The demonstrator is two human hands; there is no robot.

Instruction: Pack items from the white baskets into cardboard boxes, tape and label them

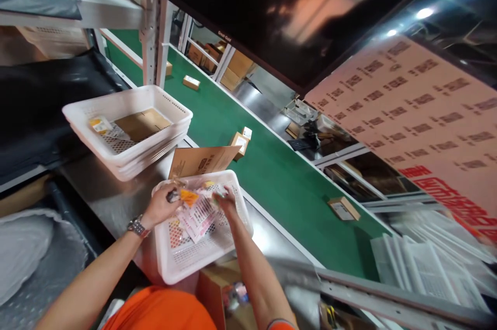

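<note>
A white perforated basket [217,252] sits on the steel bench in front of me, holding clear packets [198,218] with pink printing. My left hand [163,206], with a watch on the wrist, is closed on a small orange packet [189,197] at the basket's far left rim. My right hand [225,200] reaches into the basket and its fingers pinch the top of the clear packets. A flat cardboard box [202,160] leans just behind the basket.
A stack of white baskets [128,133] with a carton and a small packet stands at the left. A green conveyor belt [272,164] carries several small boxes [344,208]. A dark monitor [295,14] hangs overhead. More white baskets [427,262] lie at the right.
</note>
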